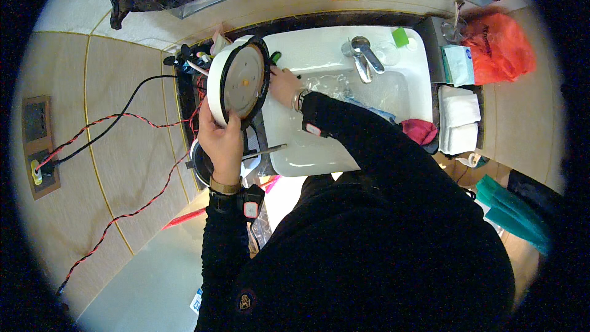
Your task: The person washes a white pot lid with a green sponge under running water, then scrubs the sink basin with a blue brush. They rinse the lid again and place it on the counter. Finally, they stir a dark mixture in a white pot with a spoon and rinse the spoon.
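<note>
My left hand grips the lower edge of a round white appliance part, with the thumb on its face. The part is tilted up and shows a black rim around a greyish plate with small holes and an orange centre dot. My right hand is at the left side of a white sink, close behind the part's edge. Its fingertips are partly hidden, so whether they hold something is unclear. A small green object lies just above those fingers. Below the part, a dark-lined pot is partly covered by my left hand.
A chrome faucet rises behind the basin, near a green sponge. Folded white towels, a maroon cloth and a red plastic bag are on the right. A twisted red-black cable hangs along the left wall.
</note>
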{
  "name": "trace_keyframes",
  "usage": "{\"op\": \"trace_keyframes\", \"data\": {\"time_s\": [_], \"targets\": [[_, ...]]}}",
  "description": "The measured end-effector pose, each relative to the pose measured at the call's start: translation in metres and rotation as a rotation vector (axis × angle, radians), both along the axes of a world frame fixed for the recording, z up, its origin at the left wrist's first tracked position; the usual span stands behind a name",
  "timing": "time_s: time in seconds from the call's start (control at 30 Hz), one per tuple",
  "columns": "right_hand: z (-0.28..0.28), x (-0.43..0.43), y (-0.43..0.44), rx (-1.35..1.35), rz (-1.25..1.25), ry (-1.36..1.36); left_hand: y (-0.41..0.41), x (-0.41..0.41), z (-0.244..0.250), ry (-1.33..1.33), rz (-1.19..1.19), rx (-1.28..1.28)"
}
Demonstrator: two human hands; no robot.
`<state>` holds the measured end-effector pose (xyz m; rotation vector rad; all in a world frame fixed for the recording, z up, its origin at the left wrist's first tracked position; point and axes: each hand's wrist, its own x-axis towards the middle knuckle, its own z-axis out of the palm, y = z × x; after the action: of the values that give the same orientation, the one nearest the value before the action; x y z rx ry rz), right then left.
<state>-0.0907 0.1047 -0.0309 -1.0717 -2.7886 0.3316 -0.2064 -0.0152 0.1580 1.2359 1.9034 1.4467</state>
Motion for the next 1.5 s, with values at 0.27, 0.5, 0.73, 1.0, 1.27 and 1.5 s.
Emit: {"op": "trace_keyframes", "data": {"time_s": [0.27,0.5,0.73,1.0,1.27,1.5], "targets": [[0.010,0.039,-0.041,-0.307,-0.088,0.447,0.006,0.015,-0.007,0.002,-0.014,-0.013],[0.046,0.128,-0.055,-1.161,-0.793,1.098,0.022,0.030,-0.032,-0.465,-0.052,-0.066],[0.021,0.214,-0.062,-0.952,-0.933,1.137,0.032,0.050,-0.065,-0.742,0.005,-0.210],[0.079,0.236,-0.041,-1.056,-1.076,1.241,0.055,0.070,-0.031,0.467,-0.226,0.012],[0.089,0.240,-0.029,-1.178,-1.079,1.189,0.035,0.090,-0.006,0.864,-0.541,0.204],[0.078,0.246,-0.013,-0.997,-0.934,1.018,0.015,0.106,-0.006,0.773,-0.476,0.181]]}}
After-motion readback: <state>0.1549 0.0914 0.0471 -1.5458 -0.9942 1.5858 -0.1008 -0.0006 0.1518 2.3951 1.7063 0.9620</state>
